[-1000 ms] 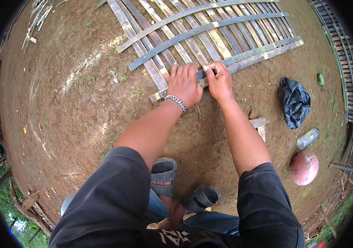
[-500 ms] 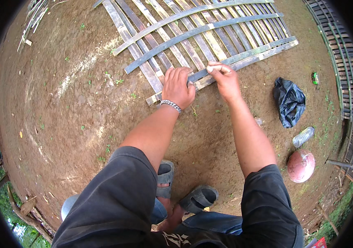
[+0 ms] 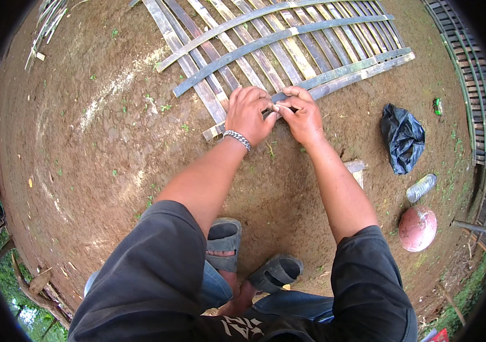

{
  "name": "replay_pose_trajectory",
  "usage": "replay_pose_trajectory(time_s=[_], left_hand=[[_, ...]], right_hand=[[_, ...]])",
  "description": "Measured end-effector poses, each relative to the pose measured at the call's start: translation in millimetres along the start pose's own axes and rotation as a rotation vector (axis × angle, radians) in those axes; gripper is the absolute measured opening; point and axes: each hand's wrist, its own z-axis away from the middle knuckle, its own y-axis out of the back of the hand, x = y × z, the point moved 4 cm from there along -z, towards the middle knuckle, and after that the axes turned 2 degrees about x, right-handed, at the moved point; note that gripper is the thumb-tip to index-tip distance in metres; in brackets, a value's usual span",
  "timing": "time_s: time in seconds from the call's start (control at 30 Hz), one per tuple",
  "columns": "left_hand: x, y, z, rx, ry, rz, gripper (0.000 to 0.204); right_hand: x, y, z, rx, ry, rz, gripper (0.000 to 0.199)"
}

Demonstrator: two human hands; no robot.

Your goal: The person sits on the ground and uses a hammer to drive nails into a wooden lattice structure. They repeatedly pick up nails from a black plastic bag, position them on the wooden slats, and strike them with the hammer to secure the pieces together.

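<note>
A panel of split bamboo slats (image 3: pixel 294 48), laid crosswise over one another, lies on the dirt in front of me. My left hand (image 3: pixel 248 115) is closed over the lower edge slats near their left end, its thumb toward the right hand. A chain bracelet (image 3: pixel 237 138) circles that wrist. Right beside it, my right hand (image 3: pixel 301 115) is closed in a pinch at the same edge, its fingertips almost touching the left thumb. Something thin and small may be between those fingertips, too small to name. The fingers partly hide the slats under them.
To the right lie a black plastic bag (image 3: pixel 402 138), a clear plastic bottle (image 3: pixel 421 188), a pink ball (image 3: pixel 417 228) and a small green item (image 3: pixel 437 106). A pale wooden piece (image 3: pixel 358 171) shows beside my right forearm. Loose bamboo strips (image 3: pixel 46 28) lie far left; a slatted fence (image 3: pixel 476 85) stands right.
My right hand has moved left along the edge slat, close against the left hand. The wooden piece beside my right forearm has come into sight. The left hand stays nearly in place.
</note>
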Motion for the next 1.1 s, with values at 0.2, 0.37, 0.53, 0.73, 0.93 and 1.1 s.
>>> replay_pose_trajectory(time_s=[0.2, 0.37, 0.53, 0.73, 0.93, 1.1], left_hand=[[-4, -3, 0, -0.014, 0.057, -0.031, 0.009], [-2, -5, -2, -0.019, 0.034, -0.045, 0.009], [4, -6, -3, -0.059, 0.047, -0.03, 0.008], [-3, -3, 3, -0.049, 0.031, -0.043, 0.009], [0, -3, 0, -0.047, 0.031, -0.03, 0.007], [1, -3, 0, -0.051, 0.023, -0.058, 0.007]], right_hand=[[-11, 2, 6, 0.022, 0.068, 0.034, 0.013], [-6, 10, 9, 0.059, 0.018, -0.025, 0.02], [-5, 69, 36, 0.292, -0.128, -0.091, 0.036], [9, 144, 169, 0.268, -0.325, 0.364, 0.036], [24, 201, 275, 0.018, -0.568, 0.78, 0.059], [27, 207, 293, -0.101, -0.809, 0.765, 0.063]])
